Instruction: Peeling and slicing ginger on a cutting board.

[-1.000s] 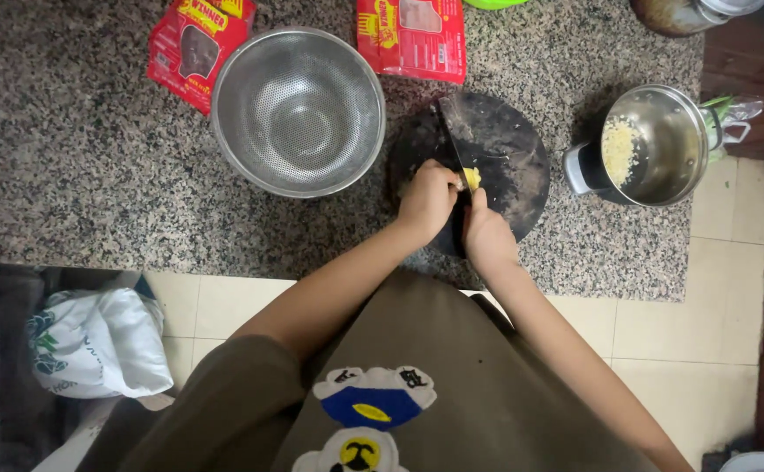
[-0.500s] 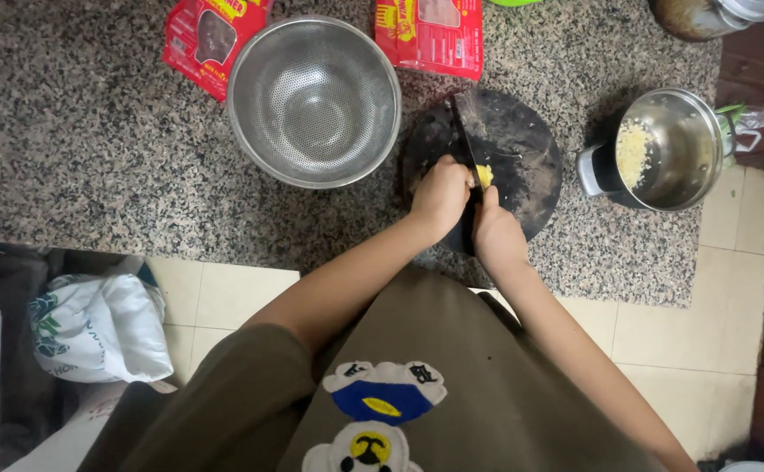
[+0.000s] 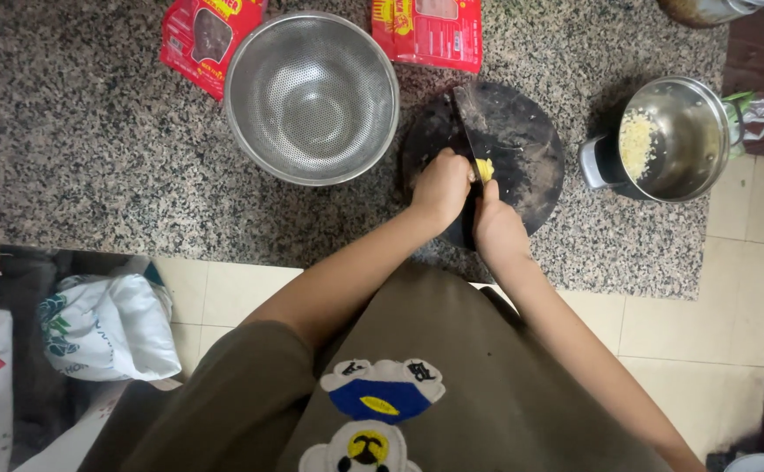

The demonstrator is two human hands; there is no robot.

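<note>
A: Spotted the yellow piece (image 3: 484, 168)?

B: Found it on the round dark board (image 3: 530, 188), near the middle, right against the blade of the knife (image 3: 463, 122).

A: And noted the hands?

B: Saw the left hand (image 3: 441, 188) wrapped shut round the knife handle, with the blade pointing away from the body. Saw the right hand (image 3: 497, 229) pinching the piece's near end, fingertips bunched together.

A: Judged it how, for handling?

B: Reckoned it small and light, probably firm. Guessed it slick on any cut face, so prone to roll or skid under the edge. Thought it best gripped at the end away from the blade, fingertips tucked back. Took the knife for stiff and sharp, safe to hold only by the handle.

A: Noticed anything else around?

B: Made out a colander (image 3: 312, 96) just left of the board, nearly touching it. Saw a steel pot (image 3: 692, 131) to the right, holding pale chopped bits. Counted two red packets (image 3: 211, 39) farther back on the granite counter (image 3: 76, 149). Caught a white bag (image 3: 106, 328) low on the left, below counter level.
</note>
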